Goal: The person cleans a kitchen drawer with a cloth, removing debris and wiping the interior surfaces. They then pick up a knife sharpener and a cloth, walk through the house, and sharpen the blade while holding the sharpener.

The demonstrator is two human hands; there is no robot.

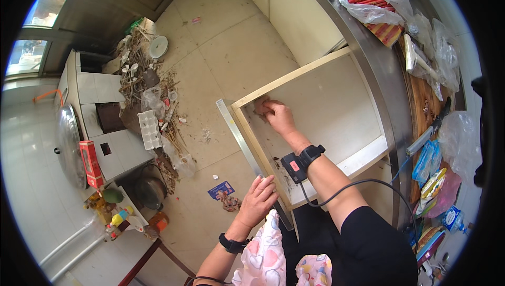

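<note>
An open wooden drawer (327, 100) with a metal front edge juts out from beneath a steel-edged counter. Inside it, my right hand (279, 118) presses a crumpled pinkish-brown cloth (262, 105) into the far front corner. Dark crumbs and debris (282, 171) lie along the drawer's front side and its near corner. My left hand (258, 199) rests with its fingertips on the top edge of the drawer front, holding nothing. Both wrists wear black straps, and a small black box with a cable is strapped at my right wrist.
Plastic bags, a bag of red sticks (371, 2) and a knife (430, 128) lie on the counter at right. A heap of twigs (138, 65) with an egg carton (150, 130) is beside a tiled stove at left. A blue card (221, 190) lies on the floor.
</note>
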